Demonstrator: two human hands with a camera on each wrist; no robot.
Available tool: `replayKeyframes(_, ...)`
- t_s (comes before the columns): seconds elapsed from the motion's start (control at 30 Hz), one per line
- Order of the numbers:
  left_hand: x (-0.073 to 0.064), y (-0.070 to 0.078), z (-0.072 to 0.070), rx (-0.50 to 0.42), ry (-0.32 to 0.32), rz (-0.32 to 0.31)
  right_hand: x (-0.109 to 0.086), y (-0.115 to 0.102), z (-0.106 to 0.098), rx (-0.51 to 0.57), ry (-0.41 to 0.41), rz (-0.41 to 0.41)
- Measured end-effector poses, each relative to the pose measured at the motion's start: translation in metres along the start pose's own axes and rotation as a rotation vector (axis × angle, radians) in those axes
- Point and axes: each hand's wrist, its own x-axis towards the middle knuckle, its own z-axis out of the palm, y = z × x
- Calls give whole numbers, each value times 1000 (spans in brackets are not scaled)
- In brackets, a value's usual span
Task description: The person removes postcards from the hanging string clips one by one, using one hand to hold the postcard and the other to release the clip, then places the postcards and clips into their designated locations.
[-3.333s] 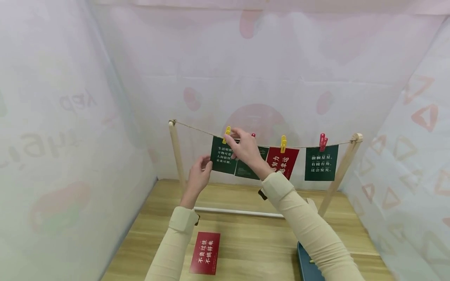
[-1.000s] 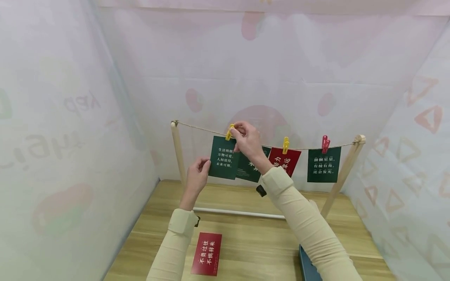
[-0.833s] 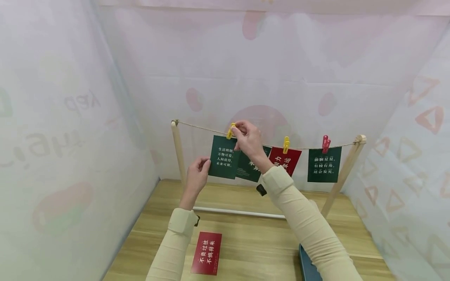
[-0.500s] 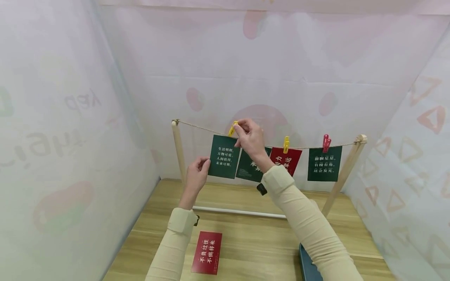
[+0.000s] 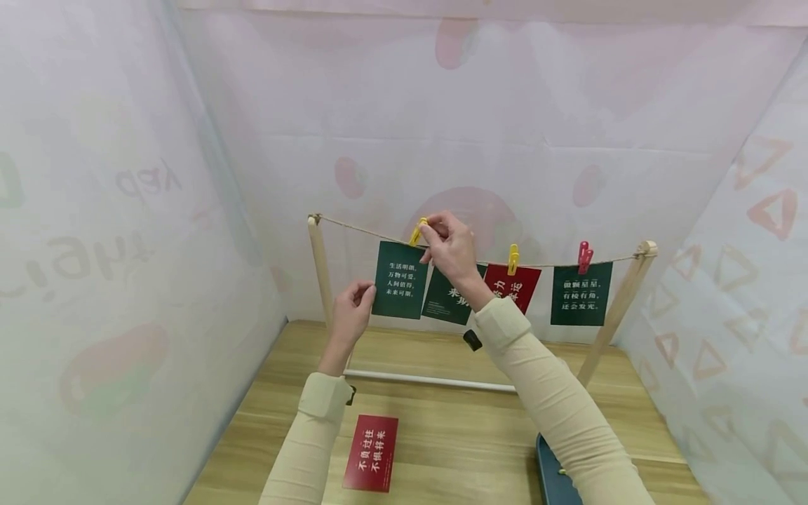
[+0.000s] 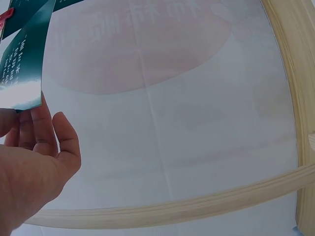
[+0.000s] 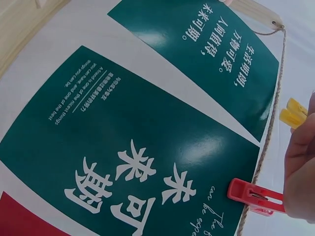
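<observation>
My left hand (image 5: pixel 351 315) pinches the left edge of a dark green card (image 5: pixel 399 279) with white writing, whose top lies along the twine (image 5: pixel 353 228). The left wrist view shows these fingers at the card's corner (image 6: pixel 29 78). My right hand (image 5: pixel 451 252) pinches a yellow clothespin (image 5: pixel 417 231) by its handles. In the right wrist view the yellow clothespin (image 7: pixel 294 113) is apart from the twine and the card's top edge. Just right hangs a second green card (image 7: pixel 98 128), held to the twine by a red clothespin (image 7: pixel 251 194), which my right hand hides in the head view.
Farther right hang a red card (image 5: pixel 520 280) under a yellow clothespin (image 5: pixel 513 259) and a green card (image 5: pixel 577 301) under a red one. Wooden posts (image 5: pixel 318 266) carry the twine. On the table lie a red card (image 5: pixel 371 452) and a blue tray (image 5: pixel 540 463) beneath my right sleeve.
My right hand has drawn the yellow clothespin up and right, off the green card's top edge. The left hand and that card have shifted slightly left, and the neighbouring card shows more.
</observation>
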Motion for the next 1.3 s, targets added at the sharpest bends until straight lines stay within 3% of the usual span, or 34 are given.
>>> replayKeyframes(0.13, -2, -2, -1, 17, -7, -2, -2, 0, 0, -9, -10, 5)
replayKeyframes(0.23, -7, 14, -5, 35, -20, -3, -3, -2, -1, -13, -21, 19)
replayKeyframes(0.33, -8, 15, -7, 28, -30, -30, -8, -19, -5, -16, -42, 31)
replayKeyframes(0.37, -8, 15, -8, 19, -32, -37, -10, -25, -6, -14, -46, 31)
replayKeyframes(0.47, -5, -6, -9, -3, -33, -59, -18, -41, -9, -22, -61, 27)
replayKeyframes(0.6, -8, -15, -13, -31, -39, -82, -24, -32, -11, -18, -87, 48)
replayKeyframes(0.77, -11, -17, -16, 3, -33, -67, -24, -9, -16, -6, -130, 72)
replayKeyframes(0.97, -14, -21, -18, 38, -27, -56, -29, 4, -26, -103, -183, 66)
replayKeyframes(1.3, -22, -25, -29, 53, -68, -214, -52, 21, -48, -227, -182, 48)
